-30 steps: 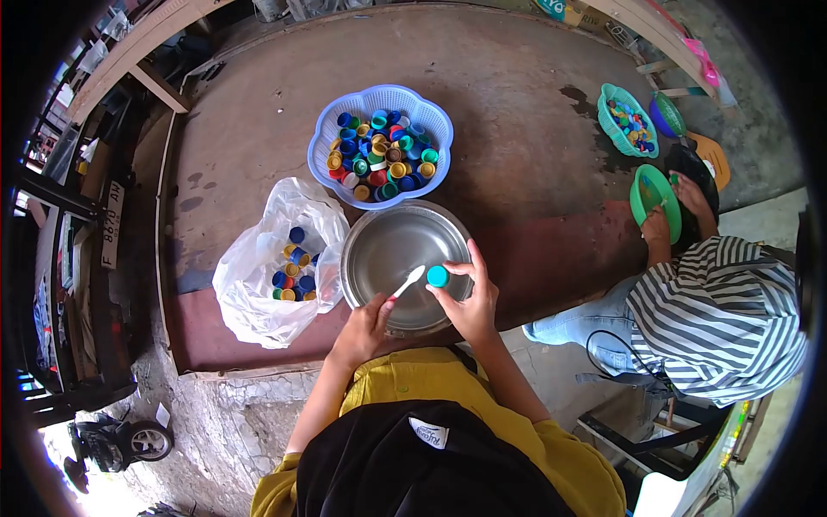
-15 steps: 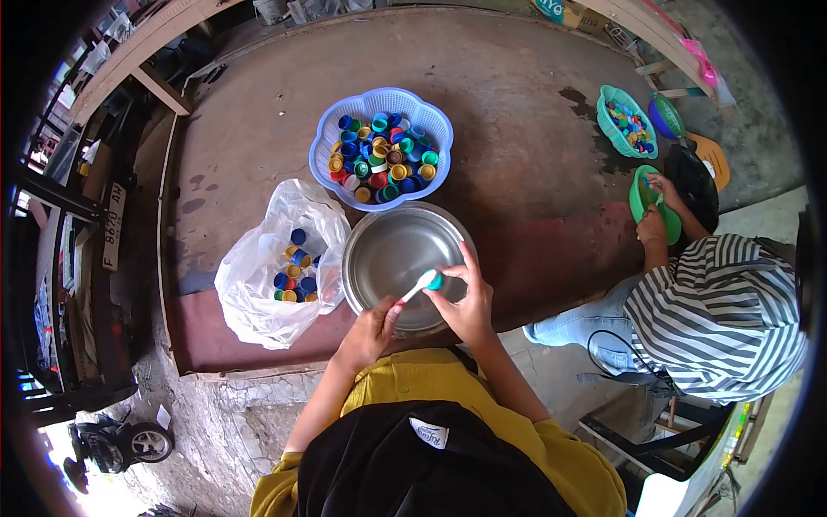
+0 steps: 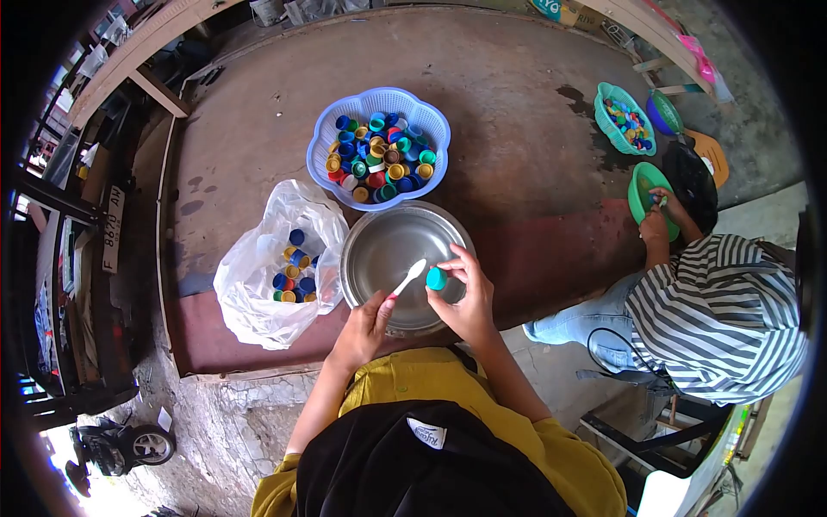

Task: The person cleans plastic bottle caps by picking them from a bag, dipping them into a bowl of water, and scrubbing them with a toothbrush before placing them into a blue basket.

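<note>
Over the near edge of a metal bowl (image 3: 366, 250), my left hand (image 3: 363, 329) grips a white brush with a red handle (image 3: 412, 276), its head pointing up and right. My right hand (image 3: 469, 300) pinches a green bottle cap (image 3: 437, 278) between thumb and fingers, a little right of the brush head and apart from it. Behind the bowl stands a blue plastic basket (image 3: 323, 129) full of blue, yellow, green and red caps. Left of the bowl lies an open white plastic bag (image 3: 258, 302) with several caps inside.
At the right, a person in a striped shirt (image 3: 715, 314) holds something small over a green bowl (image 3: 636, 194). Beyond it are a light green basket of caps (image 3: 603, 116) and a black bag (image 3: 689, 177). A wooden rim (image 3: 165, 207) borders the table's left side.
The brush head has come away from the cap, down and left. The cap has turned in my right hand and shows more of its green side. The other person's hands have shifted slightly.
</note>
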Demonstrator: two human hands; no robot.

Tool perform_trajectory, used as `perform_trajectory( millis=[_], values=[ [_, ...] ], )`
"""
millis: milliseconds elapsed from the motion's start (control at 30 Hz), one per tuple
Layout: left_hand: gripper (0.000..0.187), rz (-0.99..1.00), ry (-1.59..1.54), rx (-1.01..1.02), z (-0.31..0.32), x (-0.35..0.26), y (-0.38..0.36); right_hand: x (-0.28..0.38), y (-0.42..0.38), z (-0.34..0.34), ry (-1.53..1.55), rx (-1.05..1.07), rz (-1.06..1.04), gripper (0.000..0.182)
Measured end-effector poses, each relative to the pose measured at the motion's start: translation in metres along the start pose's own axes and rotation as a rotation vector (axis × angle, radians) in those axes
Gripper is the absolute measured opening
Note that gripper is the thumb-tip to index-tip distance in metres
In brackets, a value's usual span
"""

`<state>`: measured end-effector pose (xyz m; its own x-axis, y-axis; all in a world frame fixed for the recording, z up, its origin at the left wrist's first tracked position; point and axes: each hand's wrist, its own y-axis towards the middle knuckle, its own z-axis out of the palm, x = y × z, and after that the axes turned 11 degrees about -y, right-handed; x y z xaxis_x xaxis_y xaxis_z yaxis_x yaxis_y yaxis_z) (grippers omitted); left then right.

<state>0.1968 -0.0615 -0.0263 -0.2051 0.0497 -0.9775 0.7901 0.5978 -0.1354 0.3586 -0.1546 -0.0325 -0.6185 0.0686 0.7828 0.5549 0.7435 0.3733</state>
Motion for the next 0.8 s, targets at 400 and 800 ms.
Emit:
perform_trajectory(
  millis=[400, 800],
  values=[
    [0.020, 0.053, 0.047, 0.170, -0.003, 0.000, -0.008, -0.006, 0.000, -0.011, -0.013, 0.148, -0.059, 0.074],
    [0.021, 0.016, 0.039, 0.167, -0.007, -0.005, 0.002, -0.013, -0.006, -0.004, 0.318, 0.235, 0.113, 0.015]
  ],
)
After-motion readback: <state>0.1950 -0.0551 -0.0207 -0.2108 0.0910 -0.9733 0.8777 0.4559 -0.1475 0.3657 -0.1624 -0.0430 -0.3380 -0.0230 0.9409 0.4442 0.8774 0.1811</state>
